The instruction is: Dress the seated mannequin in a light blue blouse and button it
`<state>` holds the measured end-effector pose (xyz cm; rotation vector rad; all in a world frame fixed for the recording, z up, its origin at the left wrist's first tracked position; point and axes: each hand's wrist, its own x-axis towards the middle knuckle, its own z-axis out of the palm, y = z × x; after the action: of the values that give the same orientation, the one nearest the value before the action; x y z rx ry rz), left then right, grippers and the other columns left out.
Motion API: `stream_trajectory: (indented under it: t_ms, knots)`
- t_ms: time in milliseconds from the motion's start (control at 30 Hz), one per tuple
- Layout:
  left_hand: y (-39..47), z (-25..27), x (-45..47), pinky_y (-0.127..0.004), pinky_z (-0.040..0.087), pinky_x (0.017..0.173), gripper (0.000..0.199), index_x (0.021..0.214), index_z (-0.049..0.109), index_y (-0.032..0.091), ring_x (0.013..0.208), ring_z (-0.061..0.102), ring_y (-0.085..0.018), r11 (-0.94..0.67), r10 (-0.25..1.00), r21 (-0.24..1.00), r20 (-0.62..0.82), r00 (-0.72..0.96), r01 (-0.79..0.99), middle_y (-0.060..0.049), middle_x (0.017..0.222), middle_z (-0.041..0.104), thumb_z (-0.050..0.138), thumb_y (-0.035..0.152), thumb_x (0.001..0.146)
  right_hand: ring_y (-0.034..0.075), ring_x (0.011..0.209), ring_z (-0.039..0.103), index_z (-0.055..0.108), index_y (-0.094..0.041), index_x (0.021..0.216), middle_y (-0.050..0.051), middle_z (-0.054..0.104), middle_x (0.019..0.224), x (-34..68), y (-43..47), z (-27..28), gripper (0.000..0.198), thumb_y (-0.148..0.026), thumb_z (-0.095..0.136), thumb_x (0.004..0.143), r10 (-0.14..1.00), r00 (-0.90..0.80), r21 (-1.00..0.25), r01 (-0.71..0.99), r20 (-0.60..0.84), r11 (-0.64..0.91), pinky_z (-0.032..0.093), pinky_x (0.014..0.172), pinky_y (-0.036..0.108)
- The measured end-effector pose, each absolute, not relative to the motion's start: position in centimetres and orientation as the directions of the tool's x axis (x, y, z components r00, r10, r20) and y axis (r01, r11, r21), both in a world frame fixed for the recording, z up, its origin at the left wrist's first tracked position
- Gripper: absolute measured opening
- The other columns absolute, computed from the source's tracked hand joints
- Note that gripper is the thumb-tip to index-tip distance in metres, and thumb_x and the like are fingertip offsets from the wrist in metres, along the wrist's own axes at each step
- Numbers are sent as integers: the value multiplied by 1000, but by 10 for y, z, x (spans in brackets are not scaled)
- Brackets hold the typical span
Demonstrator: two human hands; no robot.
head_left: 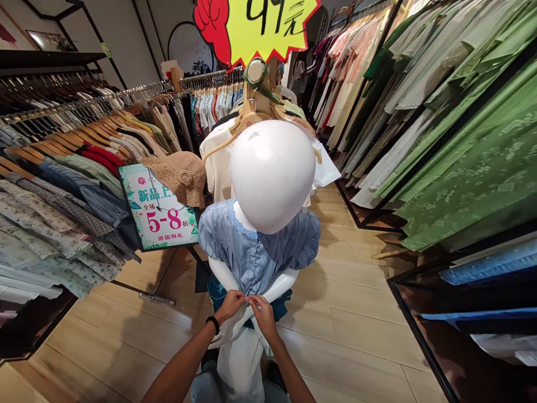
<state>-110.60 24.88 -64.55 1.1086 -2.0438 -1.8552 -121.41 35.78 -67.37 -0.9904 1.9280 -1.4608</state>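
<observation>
A white mannequin (272, 173) in front of me wears a blue blouse (262, 252) with a lace collar and a row of small buttons down its front. Both my hands meet at the blouse's lower front. My left hand (231, 305), with a black band on its wrist, pinches the cloth edge there. Close against it, my right hand (262, 313) also pinches the blouse edge; the exact button or loop between the fingers is too small to make out. The mannequin's white arms bend inward around my hands. Below hangs dark teal cloth (216, 291) and white trousers (241, 364).
Clothes racks stand on both sides, with green garments (474, 162) at right and hanging shirts (62, 224) at left. A sale sign (159, 215) and a brown woven hat (184, 174) are beside the mannequin. A yellow price sign (268, 28) hangs above. The floor (348, 336) is pale planks.
</observation>
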Motion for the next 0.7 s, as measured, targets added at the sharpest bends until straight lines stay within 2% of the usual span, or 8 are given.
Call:
stream_trajectory:
  t_ms: [200,333,467,700]
  knots:
    - [250,-647,-1107,-27,26,57,44,49,44,19,59,32,-12,-32,-625,917,-329,-708,-397,4,53,34,67,54,65,25,87,67,75,-18,89,13,73,92,-1217,358,-679,41,-49,49,83,-794,-608,-957,-243,22,160,56,81,37]
    - [252,-648,-1110,-27,29,59,42,51,43,19,60,35,-12,-52,-662,917,-328,-674,-395,4,54,37,69,50,65,26,93,67,76,-18,91,13,72,96,-1218,357,-680,40,-47,50,83,-795,-606,-961,-228,15,155,56,85,39]
    - [255,-645,-1112,-27,31,58,43,53,45,20,60,38,-13,-115,-679,908,-369,-635,-404,3,54,41,71,52,63,25,91,67,76,-19,99,13,71,99,-1216,358,-679,39,-48,57,80,-799,-602,-969,-202,5,146,57,82,38]
    - [254,-634,-1111,-27,32,56,46,48,51,18,56,39,-12,-165,-641,893,-420,-642,-419,1,50,45,71,55,64,25,85,68,78,-19,90,12,71,89,-1219,357,-677,42,-54,59,78,-809,-587,-979,-147,-27,139,58,79,38]
